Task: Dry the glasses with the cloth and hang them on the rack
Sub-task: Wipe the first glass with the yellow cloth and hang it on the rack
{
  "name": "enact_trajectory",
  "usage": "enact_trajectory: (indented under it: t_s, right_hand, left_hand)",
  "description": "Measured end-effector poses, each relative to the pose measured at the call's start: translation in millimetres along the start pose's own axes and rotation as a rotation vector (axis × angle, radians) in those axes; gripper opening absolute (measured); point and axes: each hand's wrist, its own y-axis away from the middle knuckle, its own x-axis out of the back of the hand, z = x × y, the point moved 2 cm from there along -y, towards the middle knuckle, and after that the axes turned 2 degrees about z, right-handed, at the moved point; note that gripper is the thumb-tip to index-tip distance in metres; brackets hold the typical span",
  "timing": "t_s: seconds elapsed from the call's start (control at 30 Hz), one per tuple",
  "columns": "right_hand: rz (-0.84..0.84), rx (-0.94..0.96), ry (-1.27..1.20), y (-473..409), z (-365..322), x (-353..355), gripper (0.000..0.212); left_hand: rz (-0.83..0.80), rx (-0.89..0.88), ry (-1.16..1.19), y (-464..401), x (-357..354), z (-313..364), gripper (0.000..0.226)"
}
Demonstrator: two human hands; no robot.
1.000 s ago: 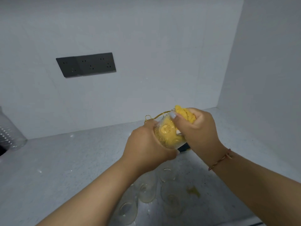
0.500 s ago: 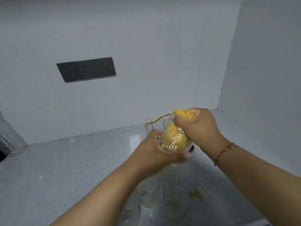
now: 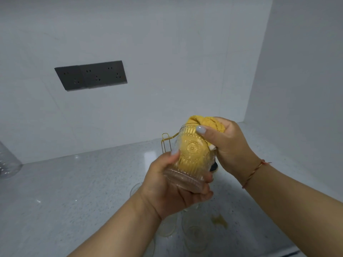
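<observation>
Head view: the left hand [image 3: 172, 184] cups the base of a ribbed glass [image 3: 191, 160], fingers closed round it, tilting its mouth toward the right hand [image 3: 228, 145]. That hand is clenched on a yellow cloth [image 3: 207, 123] stuffed inside, likely to dry the inner wall. The gold rack [image 3: 165, 143] stands just behind; more glasses [image 3: 194, 232] wait on the counter [image 3: 74, 191] below.

Gold rack [image 3: 166, 143] mostly hidden (behind hands [image 3: 172, 190]).

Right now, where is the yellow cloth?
In the head view, right of centre, the yellow cloth is stuffed inside the glass that the left hand holds, its end gripped by the right hand.
</observation>
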Motion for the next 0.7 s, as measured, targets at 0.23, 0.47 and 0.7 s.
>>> enact_trajectory:
  t_s: [0.23,0.47,0.7]
  right_hand:
    - [0.154,0.013,0.439,-12,-6,-2,0.046]
    - [0.001,0.071,0.189,-9,-12,-4,0.031]
    - [-0.063,0.167,0.424,-13,-8,-2,0.037]
  left_hand:
    - [0.453,-0.144,-0.826,-3,4,26,0.065]
    - [0.179,-0.157,-0.428,-6,6,25,0.059]
    - [0.211,-0.125,-0.658,-7,12,32,0.072]
